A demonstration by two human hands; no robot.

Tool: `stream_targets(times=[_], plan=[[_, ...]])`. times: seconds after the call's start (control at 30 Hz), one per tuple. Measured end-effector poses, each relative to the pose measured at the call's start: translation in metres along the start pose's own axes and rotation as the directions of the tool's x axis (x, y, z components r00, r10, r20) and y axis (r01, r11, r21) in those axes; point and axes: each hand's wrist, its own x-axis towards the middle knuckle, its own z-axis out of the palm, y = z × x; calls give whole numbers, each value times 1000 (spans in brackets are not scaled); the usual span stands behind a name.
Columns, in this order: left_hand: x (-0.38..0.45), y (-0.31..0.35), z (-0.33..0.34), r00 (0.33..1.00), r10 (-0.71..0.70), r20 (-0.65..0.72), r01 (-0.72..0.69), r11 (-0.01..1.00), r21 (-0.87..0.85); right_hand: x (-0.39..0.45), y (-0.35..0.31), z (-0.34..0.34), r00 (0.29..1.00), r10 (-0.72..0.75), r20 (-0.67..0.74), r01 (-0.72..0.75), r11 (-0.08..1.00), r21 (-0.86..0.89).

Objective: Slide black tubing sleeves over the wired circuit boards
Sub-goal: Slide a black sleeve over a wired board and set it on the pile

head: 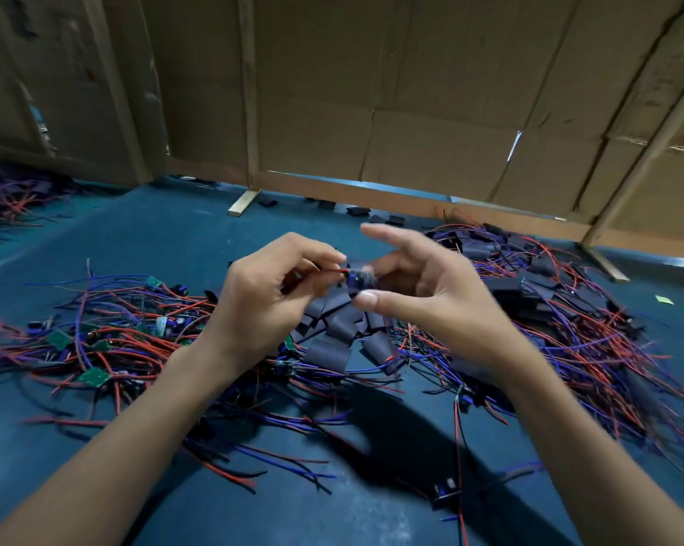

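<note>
Head view showed both hands raised at frame centre above a blue table [175,238]. The left hand [269,293] pinched the red and blue leads of a small circuit board [358,278], fingers curled tight on the wires. The board lay with its long axis roughly left to right, its free end pointing right toward the right hand [419,293]. That hand's fingers were spread apart; whether they touched the board I could not tell. Loose black sleeves [340,329] lay just below.
</note>
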Motion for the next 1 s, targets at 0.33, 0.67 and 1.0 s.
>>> stream_targets(times=[0.33,0.67,1.0], plan=[[-5,1,4,945,-39,326,49,999,-20,6,-4,-25,942,333,-53,-334,943,-12],[-8,-17,-6,575,-361,734,8,900,436,-9,-10,-69,865,490,110,-425,830,-361],[-13,2,12,811,-350,469,451,885,-120,-15,-20,-80,973,179,148,-164,981,-109]])
